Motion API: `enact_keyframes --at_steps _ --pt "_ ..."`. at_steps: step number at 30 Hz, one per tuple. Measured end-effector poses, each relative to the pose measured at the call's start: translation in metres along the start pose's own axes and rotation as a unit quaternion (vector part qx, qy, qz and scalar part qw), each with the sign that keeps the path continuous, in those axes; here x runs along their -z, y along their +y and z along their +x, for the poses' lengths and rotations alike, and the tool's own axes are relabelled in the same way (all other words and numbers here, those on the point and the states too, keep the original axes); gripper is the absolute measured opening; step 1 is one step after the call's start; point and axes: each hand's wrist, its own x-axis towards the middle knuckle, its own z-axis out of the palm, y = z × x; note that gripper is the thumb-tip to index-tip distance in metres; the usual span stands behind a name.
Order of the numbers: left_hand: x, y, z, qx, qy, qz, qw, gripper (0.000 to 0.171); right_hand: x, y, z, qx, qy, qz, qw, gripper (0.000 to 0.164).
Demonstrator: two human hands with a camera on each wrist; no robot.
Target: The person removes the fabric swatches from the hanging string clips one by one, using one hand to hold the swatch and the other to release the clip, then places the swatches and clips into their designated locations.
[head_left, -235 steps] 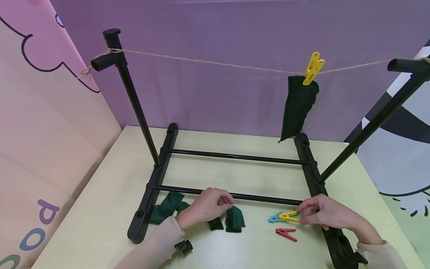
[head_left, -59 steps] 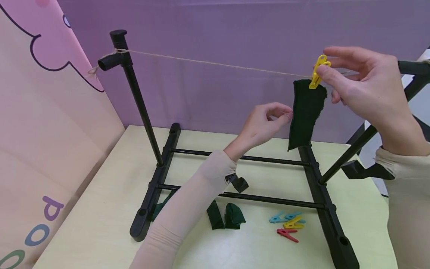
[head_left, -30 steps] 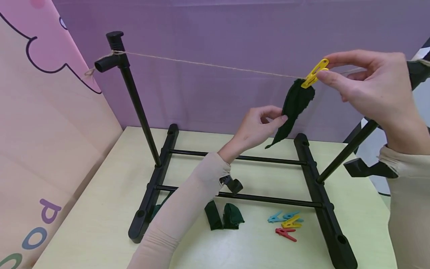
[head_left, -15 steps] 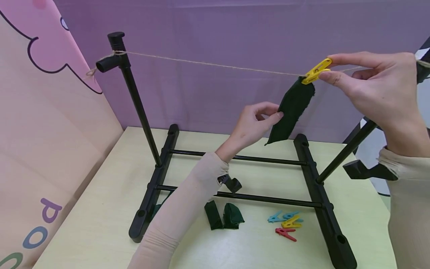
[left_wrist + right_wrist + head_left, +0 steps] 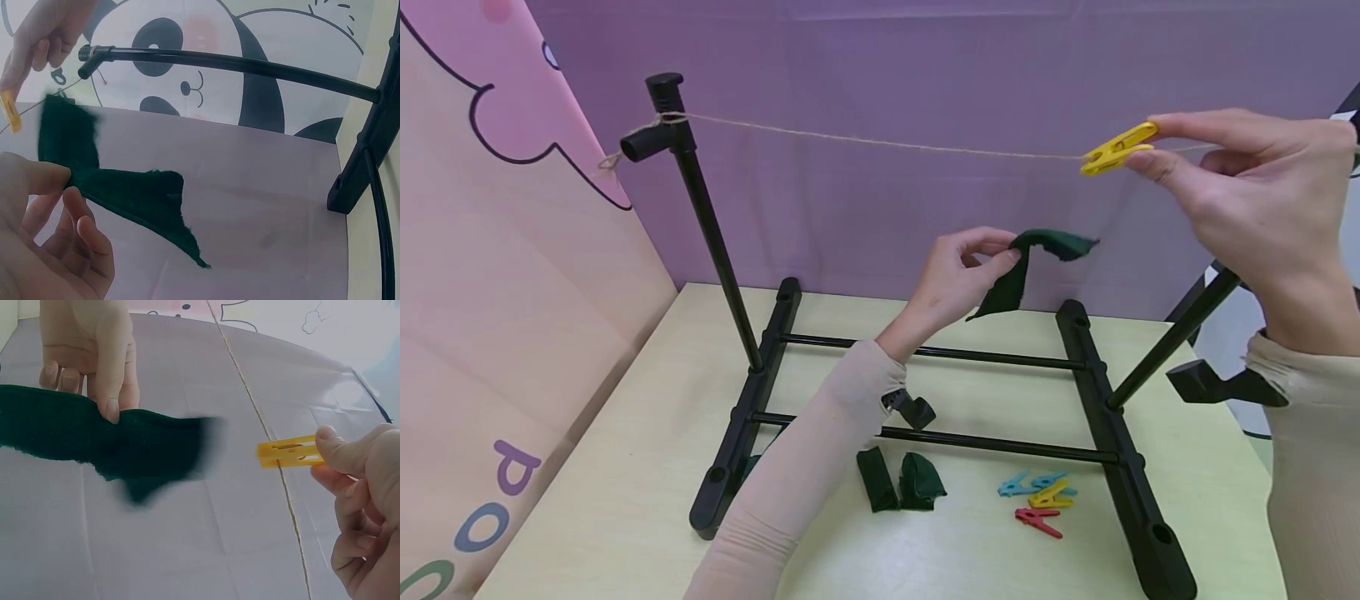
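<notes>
My right hand (image 5: 1262, 196) pinches the handles of a yellow clothespin (image 5: 1116, 150), whose tip overlaps the twine line (image 5: 880, 143) at the upper right. Below and to the left of it, my left hand (image 5: 958, 283) pinches a dark green cloth strip (image 5: 1011, 279) by its edge near the middle. The strip bends over the fingertips, with one end sticking out to the right and the other hanging down. In the right wrist view the cloth (image 5: 150, 447) is apart from both the clothespin (image 5: 290, 452) and the twine, its near end blurred.
A black frame with a left post (image 5: 707, 225) and a right post (image 5: 1180, 333) carries the twine. On the table lie two green cloth pieces (image 5: 877, 479), blue clothespins (image 5: 1017, 485), a yellow one (image 5: 1051, 497) and a red one (image 5: 1037, 521). More green cloth is partly hidden behind my left sleeve.
The green cloth, earlier hanging from the twine in the yellow clothespin, has come out of it and is in my left hand, which moved slightly left. The clothespin has tilted toward horizontal.
</notes>
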Motion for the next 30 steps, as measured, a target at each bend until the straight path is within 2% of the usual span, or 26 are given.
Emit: enact_keyframes --at_steps 4,9,13,19,25,30 --pt "-0.002 -0.001 -0.001 0.012 -0.001 -0.012 0.9999 0.024 -0.001 0.001 -0.002 0.018 0.026 0.004 0.999 0.03" --pt "-0.004 -0.006 -0.003 -0.003 0.008 -0.031 0.9995 0.023 -0.001 0.0 -0.002 0.03 0.053 0.018 0.998 0.029" --pt "-0.003 -0.01 -0.005 -0.008 0.006 -0.033 0.9994 0.023 0.0 -0.001 -0.004 0.022 0.071 0.031 0.997 0.03" --pt "-0.001 -0.014 -0.007 0.01 -0.008 -0.026 0.9996 0.021 0.0 0.0 -0.009 0.01 0.096 0.032 0.995 0.029" --pt "0.0 -0.02 -0.009 0.019 -0.027 -0.012 0.9994 0.021 0.0 0.008 -0.016 0.02 0.105 0.04 0.993 0.029" --pt "0.002 -0.023 -0.011 0.021 -0.037 0.004 0.9991 0.02 -0.001 0.014 -0.02 0.046 0.086 0.041 0.994 0.03"
